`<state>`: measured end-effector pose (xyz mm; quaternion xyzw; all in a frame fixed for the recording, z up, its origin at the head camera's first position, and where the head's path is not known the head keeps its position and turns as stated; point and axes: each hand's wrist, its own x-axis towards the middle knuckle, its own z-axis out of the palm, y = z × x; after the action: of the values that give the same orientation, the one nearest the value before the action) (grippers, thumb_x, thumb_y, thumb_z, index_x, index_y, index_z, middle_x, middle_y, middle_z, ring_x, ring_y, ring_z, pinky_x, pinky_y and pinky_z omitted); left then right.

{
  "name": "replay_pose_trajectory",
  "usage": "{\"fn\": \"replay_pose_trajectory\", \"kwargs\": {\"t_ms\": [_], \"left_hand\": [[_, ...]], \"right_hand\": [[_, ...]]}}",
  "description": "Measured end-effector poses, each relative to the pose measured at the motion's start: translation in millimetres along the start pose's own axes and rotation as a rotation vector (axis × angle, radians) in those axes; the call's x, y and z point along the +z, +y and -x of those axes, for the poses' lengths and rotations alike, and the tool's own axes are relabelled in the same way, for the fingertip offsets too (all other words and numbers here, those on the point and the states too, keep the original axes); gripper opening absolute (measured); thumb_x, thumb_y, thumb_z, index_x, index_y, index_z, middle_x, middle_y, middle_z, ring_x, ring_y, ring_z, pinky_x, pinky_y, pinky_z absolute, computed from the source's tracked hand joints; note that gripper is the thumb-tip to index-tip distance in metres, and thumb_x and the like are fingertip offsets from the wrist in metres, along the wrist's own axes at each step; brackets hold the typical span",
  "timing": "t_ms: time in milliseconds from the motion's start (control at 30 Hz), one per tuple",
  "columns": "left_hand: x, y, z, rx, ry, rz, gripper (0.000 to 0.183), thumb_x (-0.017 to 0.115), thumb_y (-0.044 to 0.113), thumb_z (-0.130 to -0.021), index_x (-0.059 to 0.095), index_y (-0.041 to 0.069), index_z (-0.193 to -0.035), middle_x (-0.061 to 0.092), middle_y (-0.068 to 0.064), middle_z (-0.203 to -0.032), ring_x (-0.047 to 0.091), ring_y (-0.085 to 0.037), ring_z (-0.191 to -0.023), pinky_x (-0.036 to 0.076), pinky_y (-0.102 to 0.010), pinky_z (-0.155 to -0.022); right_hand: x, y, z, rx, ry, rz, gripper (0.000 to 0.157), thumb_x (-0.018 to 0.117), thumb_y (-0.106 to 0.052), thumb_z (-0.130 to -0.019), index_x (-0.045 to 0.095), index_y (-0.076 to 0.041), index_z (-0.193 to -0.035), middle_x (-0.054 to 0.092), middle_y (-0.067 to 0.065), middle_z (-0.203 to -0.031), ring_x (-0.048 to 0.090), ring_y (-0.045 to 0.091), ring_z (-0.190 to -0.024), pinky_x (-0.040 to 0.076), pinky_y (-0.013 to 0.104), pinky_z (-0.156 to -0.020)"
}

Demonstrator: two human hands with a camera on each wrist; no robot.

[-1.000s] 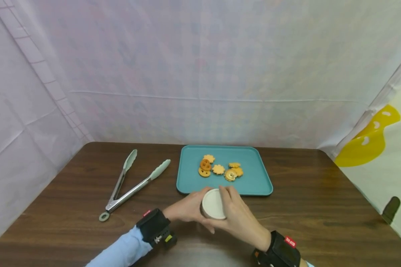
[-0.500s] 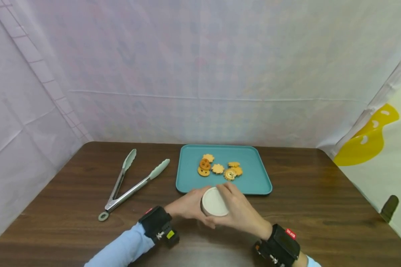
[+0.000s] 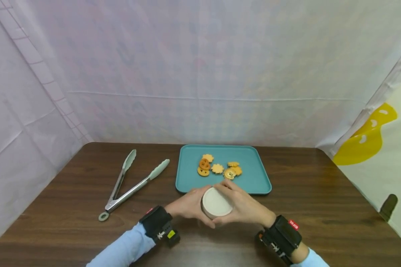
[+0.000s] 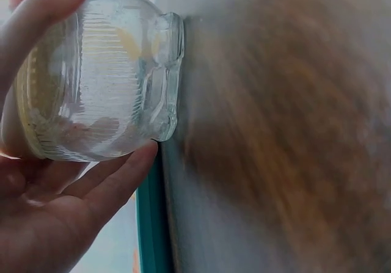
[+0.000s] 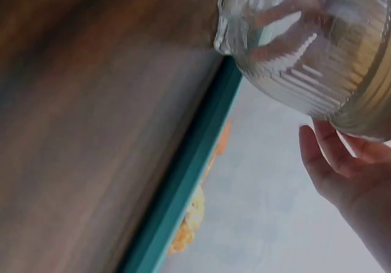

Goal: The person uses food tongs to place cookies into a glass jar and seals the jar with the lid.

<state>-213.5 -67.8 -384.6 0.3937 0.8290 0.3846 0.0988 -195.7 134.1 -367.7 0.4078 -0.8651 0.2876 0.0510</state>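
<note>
A clear ribbed glass jar [image 4: 110, 71] stands on the table, topped by an off-white round lid [image 3: 216, 202] in the head view. My left hand [image 3: 188, 205] grips the jar from the left, thumb on the near side and fingers on the far side. Around the lid's right side curls my right hand [image 3: 245, 207], with its thumb at the near edge and its fingers at the far edge. The right wrist view shows the glass body [image 5: 293, 47] with right fingers near the lid end. Whether the lid sits tight or loose, I cannot tell.
Just beyond the jar lies a teal tray [image 3: 255, 159] bearing several cookies [image 3: 217, 168]. Spread tongs [image 3: 128, 193] with pale green tips rest on the left of the dark wooden table [image 3: 320, 207]. A white curtain [image 3: 200, 74] hangs behind the table.
My right hand has turned around the lid, its wrist and forearm swinging slightly to the right and its fingers opening wider round the rim. The left hand has stayed almost still on the jar.
</note>
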Motion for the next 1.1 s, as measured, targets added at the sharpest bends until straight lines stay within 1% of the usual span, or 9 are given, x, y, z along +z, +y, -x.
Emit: {"fn": "replay_pose_trajectory", "kwargs": {"t_ms": [100,167,267,433,533,667,800,933,1100], "left_hand": [[1.1,0.7,0.7,-0.010,0.007,-0.013,0.087,0.084,0.033,-0.055,0.040,0.013,-0.128,0.054,0.001,-0.116,0.050,-0.007,-0.102,0.038,-0.027,-0.086],[1.8,1.2,1.6,-0.015,0.007,0.001,0.087,0.084,0.031,-0.056,0.039,0.012,-0.128,0.054,0.000,-0.117,0.050,-0.008,-0.102,0.039,-0.027,-0.086],[2.9,1.9,2.9,-0.024,0.009,0.027,0.086,0.084,0.029,-0.057,0.039,0.011,-0.128,0.053,-0.002,-0.117,0.051,-0.009,-0.102,0.041,-0.025,-0.085],[4.3,1.6,4.8,-0.049,0.010,0.062,0.085,0.085,0.026,-0.056,0.039,0.009,-0.125,0.052,-0.004,-0.117,0.052,-0.011,-0.102,0.041,-0.023,-0.084],[4.4,0.9,5.3,-0.060,-0.008,0.084,0.088,0.085,0.024,-0.055,0.037,0.008,-0.128,0.050,-0.005,-0.120,0.050,-0.012,-0.104,0.040,-0.024,-0.086],[2.9,-0.2,4.5,-0.056,-0.028,0.114,0.089,0.084,0.021,-0.057,0.036,0.010,-0.131,0.048,-0.004,-0.123,0.048,-0.012,-0.109,0.038,-0.026,-0.090],[1.6,-1.1,2.5,-0.034,-0.028,0.104,0.088,0.084,0.022,-0.057,0.038,0.011,-0.131,0.050,-0.003,-0.123,0.049,-0.011,-0.108,0.038,-0.025,-0.090],[1.1,-1.7,1.0,-0.012,-0.025,0.068,0.086,0.084,0.026,-0.057,0.039,0.011,-0.129,0.053,-0.002,-0.120,0.051,-0.009,-0.105,0.041,-0.023,-0.086],[0.3,-1.5,-0.1,-0.006,-0.022,0.015,0.087,0.084,0.031,-0.056,0.040,0.012,-0.128,0.054,0.000,-0.117,0.051,-0.006,-0.102,0.040,-0.024,-0.085]], "right_hand": [[-0.9,-1.0,0.9,0.000,-0.007,0.014,0.078,0.070,-0.054,-0.065,0.048,-0.011,-0.126,0.039,-0.003,-0.112,0.046,0.013,-0.097,0.047,0.025,-0.073],[0.3,-4.4,2.4,0.010,0.009,0.043,0.078,0.070,-0.053,-0.067,0.048,-0.008,-0.127,0.038,-0.001,-0.111,0.046,0.014,-0.096,0.047,0.024,-0.072],[5.8,-13.3,4.7,0.030,0.071,0.131,0.083,0.068,-0.055,-0.068,0.047,-0.002,-0.127,0.041,0.004,-0.110,0.046,0.014,-0.093,0.047,0.024,-0.069],[19.0,-26.2,7.4,0.073,0.215,0.335,0.095,0.061,-0.064,-0.068,0.044,0.010,-0.125,0.046,0.013,-0.103,0.049,0.016,-0.085,0.047,0.026,-0.065],[22.4,-28.5,8.3,0.096,0.262,0.387,0.095,0.065,-0.062,-0.065,0.046,0.013,-0.122,0.047,0.012,-0.098,0.047,0.015,-0.080,0.047,0.025,-0.063],[21.8,-27.0,7.1,0.095,0.287,0.382,0.090,0.072,-0.057,-0.060,0.051,0.010,-0.116,0.045,0.006,-0.090,0.043,0.011,-0.075,0.044,0.023,-0.061],[19.3,-23.7,5.8,0.074,0.280,0.331,0.081,0.072,-0.056,-0.060,0.054,0.004,-0.112,0.043,0.003,-0.089,0.042,0.010,-0.076,0.043,0.023,-0.062],[16.4,-19.7,5.3,0.055,0.244,0.248,0.076,0.070,-0.056,-0.063,0.054,-0.001,-0.112,0.043,0.002,-0.095,0.044,0.011,-0.083,0.045,0.025,-0.065],[9.7,-13.3,4.6,0.044,0.159,0.162,0.074,0.069,-0.058,-0.064,0.052,-0.007,-0.115,0.043,-0.002,-0.102,0.044,0.010,-0.090,0.046,0.025,-0.068]]}}
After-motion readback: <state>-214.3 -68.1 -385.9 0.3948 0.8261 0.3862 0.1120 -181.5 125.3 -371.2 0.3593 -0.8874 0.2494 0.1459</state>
